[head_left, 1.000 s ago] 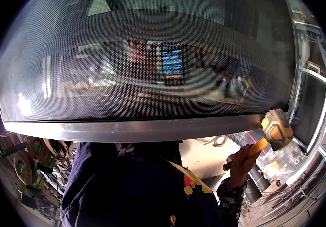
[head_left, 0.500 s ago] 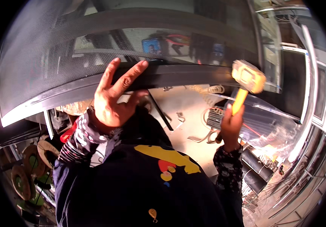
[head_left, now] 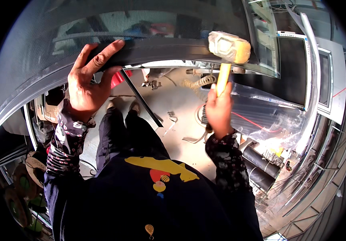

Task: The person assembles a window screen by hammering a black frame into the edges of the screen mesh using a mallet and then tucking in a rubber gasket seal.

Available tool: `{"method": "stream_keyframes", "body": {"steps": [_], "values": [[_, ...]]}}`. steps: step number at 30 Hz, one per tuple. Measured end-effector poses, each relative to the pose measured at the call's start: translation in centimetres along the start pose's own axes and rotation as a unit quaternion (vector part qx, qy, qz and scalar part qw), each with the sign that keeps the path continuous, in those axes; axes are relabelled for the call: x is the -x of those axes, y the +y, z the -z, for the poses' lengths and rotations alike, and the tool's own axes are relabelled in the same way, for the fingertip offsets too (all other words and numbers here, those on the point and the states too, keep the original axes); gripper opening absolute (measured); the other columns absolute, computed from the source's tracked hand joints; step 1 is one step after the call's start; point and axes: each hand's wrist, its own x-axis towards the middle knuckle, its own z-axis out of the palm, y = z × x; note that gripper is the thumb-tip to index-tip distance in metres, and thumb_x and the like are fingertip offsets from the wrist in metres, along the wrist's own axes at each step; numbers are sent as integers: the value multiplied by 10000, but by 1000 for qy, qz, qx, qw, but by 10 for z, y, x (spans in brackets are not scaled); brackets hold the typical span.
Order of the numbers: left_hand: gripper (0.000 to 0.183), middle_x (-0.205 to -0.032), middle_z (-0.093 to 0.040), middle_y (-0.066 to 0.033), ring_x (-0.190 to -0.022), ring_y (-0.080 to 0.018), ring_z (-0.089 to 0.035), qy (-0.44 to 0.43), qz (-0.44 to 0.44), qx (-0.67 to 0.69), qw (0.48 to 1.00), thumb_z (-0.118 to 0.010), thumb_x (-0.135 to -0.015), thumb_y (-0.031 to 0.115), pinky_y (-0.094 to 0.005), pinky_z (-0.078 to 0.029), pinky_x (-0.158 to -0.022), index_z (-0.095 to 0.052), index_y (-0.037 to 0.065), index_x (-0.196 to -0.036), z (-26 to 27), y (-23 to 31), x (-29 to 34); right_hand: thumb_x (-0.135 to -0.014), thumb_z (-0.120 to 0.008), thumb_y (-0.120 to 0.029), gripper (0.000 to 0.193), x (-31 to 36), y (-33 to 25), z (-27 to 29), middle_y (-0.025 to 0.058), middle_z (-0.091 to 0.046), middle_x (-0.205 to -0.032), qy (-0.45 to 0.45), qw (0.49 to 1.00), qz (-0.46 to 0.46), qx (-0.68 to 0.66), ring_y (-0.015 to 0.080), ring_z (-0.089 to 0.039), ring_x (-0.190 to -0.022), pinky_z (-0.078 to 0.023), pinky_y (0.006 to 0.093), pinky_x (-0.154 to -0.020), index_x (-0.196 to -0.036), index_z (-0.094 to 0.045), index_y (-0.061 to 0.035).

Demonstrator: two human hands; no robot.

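A dark-framed panel with fine black mesh [head_left: 40,66] spans the far side. My left hand [head_left: 85,86] rests on its dark near frame bar [head_left: 161,49], fingers spread across the bar and thumb at its near edge. In my right hand [head_left: 220,110] is a mallet [head_left: 229,48] with a yellow handle and a worn, whitish-yellow head. The mallet's head appears over the right part of the frame bar; whether it touches the bar I cannot tell.
Below the panel, a black strip [head_left: 141,98] slants above the pale floor, near a coiled hose [head_left: 203,82]. Plastic-wrapped dark profiles [head_left: 261,104] lie to the right, with black rolls [head_left: 257,174] nearer. Round spools [head_left: 34,166] stand at lower left.
The whole view has shifted, so panel and hands sit farther left and higher. The mallet's handle stands more upright in the picture. My left hand stays on the frame bar.
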Motion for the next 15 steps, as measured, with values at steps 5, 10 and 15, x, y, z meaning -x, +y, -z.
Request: {"method": "stream_keyframes", "body": {"steps": [5,10,15], "values": [[414,-1171,-653,0,-960,-323,-620,17,26,48,998,-694,-735,-21,-377,-473,-895,-639,121,-1120,-6,1,3,-937,-552,-232,243,-6,-12,44,217,-546,-676,-65,997,41,-12,420,-568,-610,-427,433,-534,-982,-452,-15],[412,-1192,-639,1,-959,-339,-610,16,21,47,999,-719,-748,41,-358,-482,-917,-628,120,-1142,-8,-2,3,-961,-539,-267,204,-16,-73,76,-16,-462,-560,93,946,13,-311,59,-440,-426,-362,201,-417,-898,-506,-75],[454,-1198,-630,19,-987,-349,-591,33,5,64,997,-722,-734,27,-366,-501,-894,-618,111,-1167,-16,1,5,-913,-544,-191,275,23,-25,-2,191,-591,-773,10,1000,12,-14,330,-615,-721,-466,412,-622,-1072,-454,14]]}}
